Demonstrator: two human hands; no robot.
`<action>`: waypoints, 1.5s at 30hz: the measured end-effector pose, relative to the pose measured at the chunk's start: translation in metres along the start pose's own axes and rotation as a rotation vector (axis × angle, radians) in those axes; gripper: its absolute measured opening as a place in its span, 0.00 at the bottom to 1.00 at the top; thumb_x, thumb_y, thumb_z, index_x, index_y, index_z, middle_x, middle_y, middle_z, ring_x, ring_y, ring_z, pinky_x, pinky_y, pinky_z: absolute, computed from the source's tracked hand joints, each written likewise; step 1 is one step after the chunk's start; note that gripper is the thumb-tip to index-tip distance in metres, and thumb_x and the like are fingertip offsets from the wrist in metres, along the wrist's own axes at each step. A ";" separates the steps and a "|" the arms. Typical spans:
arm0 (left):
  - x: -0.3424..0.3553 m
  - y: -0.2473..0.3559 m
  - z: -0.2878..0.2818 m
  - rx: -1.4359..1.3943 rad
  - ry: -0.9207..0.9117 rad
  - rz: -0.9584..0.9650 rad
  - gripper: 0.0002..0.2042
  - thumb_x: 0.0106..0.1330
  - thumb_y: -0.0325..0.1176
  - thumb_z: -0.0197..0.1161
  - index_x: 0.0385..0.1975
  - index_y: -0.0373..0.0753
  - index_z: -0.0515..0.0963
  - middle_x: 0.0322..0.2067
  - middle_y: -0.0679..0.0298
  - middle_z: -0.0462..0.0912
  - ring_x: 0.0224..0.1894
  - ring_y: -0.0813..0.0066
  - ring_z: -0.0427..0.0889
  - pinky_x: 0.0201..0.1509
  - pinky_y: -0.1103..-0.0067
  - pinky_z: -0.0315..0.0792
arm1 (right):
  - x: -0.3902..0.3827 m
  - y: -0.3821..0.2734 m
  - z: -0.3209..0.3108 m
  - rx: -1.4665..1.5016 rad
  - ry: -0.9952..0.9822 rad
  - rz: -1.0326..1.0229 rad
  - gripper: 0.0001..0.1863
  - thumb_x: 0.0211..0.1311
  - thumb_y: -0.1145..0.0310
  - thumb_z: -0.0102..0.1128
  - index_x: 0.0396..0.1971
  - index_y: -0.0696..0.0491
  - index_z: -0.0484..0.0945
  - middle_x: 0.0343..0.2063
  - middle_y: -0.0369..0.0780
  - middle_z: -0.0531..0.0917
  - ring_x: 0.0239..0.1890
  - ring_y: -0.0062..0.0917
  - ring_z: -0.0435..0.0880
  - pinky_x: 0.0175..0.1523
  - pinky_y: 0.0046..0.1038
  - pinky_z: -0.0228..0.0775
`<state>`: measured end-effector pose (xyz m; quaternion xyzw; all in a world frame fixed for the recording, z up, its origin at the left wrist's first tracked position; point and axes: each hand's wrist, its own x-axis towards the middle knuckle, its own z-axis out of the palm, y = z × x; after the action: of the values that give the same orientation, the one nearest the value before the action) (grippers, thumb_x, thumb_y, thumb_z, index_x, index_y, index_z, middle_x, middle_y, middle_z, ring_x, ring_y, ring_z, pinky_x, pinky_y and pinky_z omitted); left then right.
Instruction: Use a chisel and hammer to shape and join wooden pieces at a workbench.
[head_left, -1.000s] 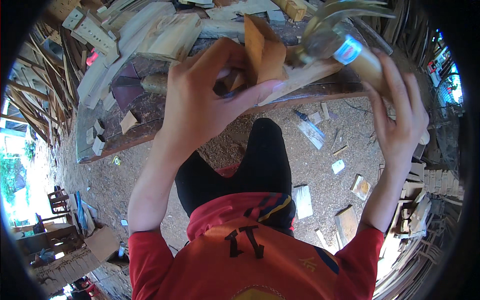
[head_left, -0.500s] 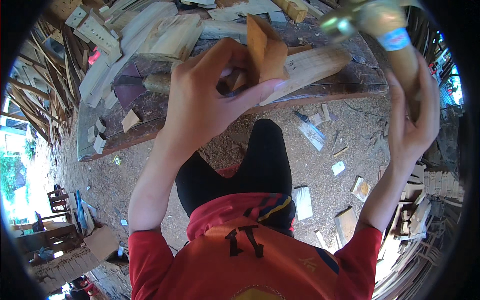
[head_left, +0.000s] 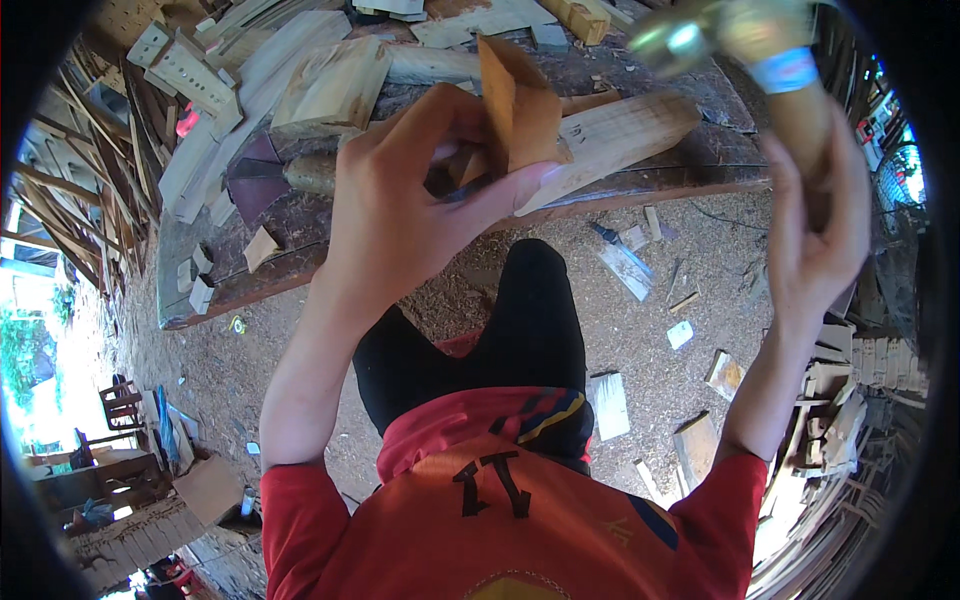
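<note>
My left hand point(head_left: 410, 170) is closed around an orange-brown wooden piece point(head_left: 520, 105) with an angled top, held over the near edge of the workbench. Its lower part is hidden by my fingers. Next to it a pale wooden board point(head_left: 625, 140) lies on the bench, partly behind the piece. Up at the right, my right hand point(head_left: 822, 215) grips the wooden handle of a hammer point(head_left: 800, 110). A blue and white band wraps the handle below the shiny metal head, which is blurred.
On the workbench point(head_left: 300, 225) lie thick wood blocks point(head_left: 330, 85), small offcuts point(head_left: 262, 248) and a dark sheet point(head_left: 256, 180) beside a round wooden handle point(head_left: 312, 173). A saw-like blade point(head_left: 625, 265) and scraps lie on the sawdust-covered floor. Wood is stacked at both sides.
The hammer and my right hand have shifted slightly left. My left hand still grips the wooden piece, which appears a little further left and lower.
</note>
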<state>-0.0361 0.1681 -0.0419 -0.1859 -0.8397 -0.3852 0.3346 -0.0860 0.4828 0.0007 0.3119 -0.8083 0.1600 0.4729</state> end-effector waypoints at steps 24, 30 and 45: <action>-0.001 0.003 0.000 -0.022 -0.009 -0.014 0.19 0.57 0.39 0.83 0.37 0.34 0.81 0.32 0.60 0.90 0.33 0.70 0.92 0.36 0.77 0.84 | 0.001 -0.012 0.000 0.102 -0.029 -0.033 0.26 0.64 0.67 0.73 0.63 0.46 0.81 0.47 0.41 0.86 0.45 0.31 0.88 0.45 0.32 0.81; 0.000 0.012 0.000 -0.021 -0.017 -0.063 0.20 0.58 0.38 0.82 0.40 0.33 0.80 0.32 0.58 0.89 0.34 0.68 0.92 0.37 0.75 0.84 | -0.006 0.000 0.005 -0.020 -0.240 0.138 0.24 0.69 0.64 0.69 0.63 0.49 0.79 0.48 0.44 0.84 0.48 0.34 0.88 0.49 0.33 0.80; -0.021 0.017 0.032 0.182 0.172 -0.005 0.27 0.55 0.38 0.84 0.48 0.34 0.76 0.33 0.58 0.83 0.32 0.60 0.86 0.35 0.69 0.80 | -0.019 0.065 0.066 -0.306 -0.326 0.435 0.21 0.72 0.52 0.62 0.55 0.51 0.83 0.51 0.47 0.84 0.48 0.48 0.87 0.50 0.45 0.79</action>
<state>-0.0253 0.2023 -0.0635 -0.1190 -0.8399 -0.3228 0.4198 -0.1662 0.5019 -0.0466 0.0784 -0.9361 0.0818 0.3330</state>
